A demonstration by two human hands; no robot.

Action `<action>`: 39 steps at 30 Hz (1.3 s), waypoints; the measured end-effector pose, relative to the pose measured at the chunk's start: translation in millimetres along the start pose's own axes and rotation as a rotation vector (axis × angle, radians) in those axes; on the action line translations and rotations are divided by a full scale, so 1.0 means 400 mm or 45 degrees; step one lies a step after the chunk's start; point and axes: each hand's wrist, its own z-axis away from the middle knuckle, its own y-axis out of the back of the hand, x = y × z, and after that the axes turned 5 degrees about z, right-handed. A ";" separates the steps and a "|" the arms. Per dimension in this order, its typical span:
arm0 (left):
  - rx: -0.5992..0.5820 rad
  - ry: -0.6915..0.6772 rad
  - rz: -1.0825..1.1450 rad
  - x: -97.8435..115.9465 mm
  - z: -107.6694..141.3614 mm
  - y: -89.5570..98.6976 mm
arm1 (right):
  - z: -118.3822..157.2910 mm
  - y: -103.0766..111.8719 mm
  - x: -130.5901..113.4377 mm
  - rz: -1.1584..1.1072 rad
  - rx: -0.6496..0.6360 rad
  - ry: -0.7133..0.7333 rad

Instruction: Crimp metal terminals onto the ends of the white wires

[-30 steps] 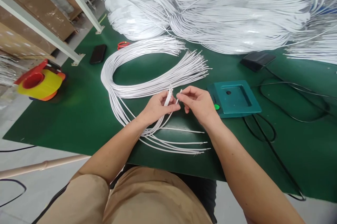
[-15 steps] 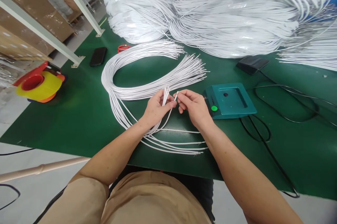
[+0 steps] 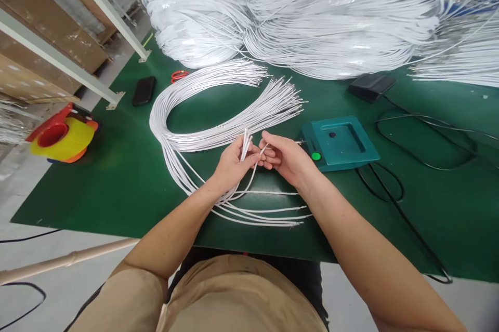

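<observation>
My left hand (image 3: 234,162) is closed around several white cables (image 3: 245,146), their stripped ends pointing up above the fingers. Between its thumb and forefinger it pinches one separate cable (image 3: 253,172), whose bare end leans toward the right. Right beside that end is my right hand (image 3: 281,155), with its thumb raised away from the curled fingers. Those fingers lie close behind the cable tip; whether they touch it I cannot tell. Further loose cables (image 3: 265,212) run below my hands. They come from a curved bundle of white cables (image 3: 159,114) on the green table (image 3: 117,176).
A teal device (image 3: 339,142) with a green button stands right of my hands, near a black pedal-like block (image 3: 371,87) and black cords. Large heaps of white cable (image 3: 331,25) fill the back. Left are a phone-like black object (image 3: 144,91), red-handled scissors (image 3: 179,76) and a tape dispenser (image 3: 62,134).
My right thumb has lifted off the cable tip, and the right fingers have spread slightly. My left hand keeps its hold on the cables. The whole view has shifted a little.
</observation>
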 end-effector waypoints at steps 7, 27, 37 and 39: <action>0.054 -0.070 0.040 -0.004 -0.012 0.014 | 0.007 0.003 -0.004 -0.202 -0.083 -0.013; -0.126 -0.058 0.033 -0.009 -0.004 0.015 | 0.006 -0.001 -0.020 0.562 0.307 0.144; -0.124 0.006 0.156 0.002 -0.010 0.020 | 0.011 0.016 -0.008 1.187 0.241 0.507; -0.121 0.130 0.322 0.006 -0.013 0.020 | 0.015 0.017 -0.007 1.574 0.285 0.733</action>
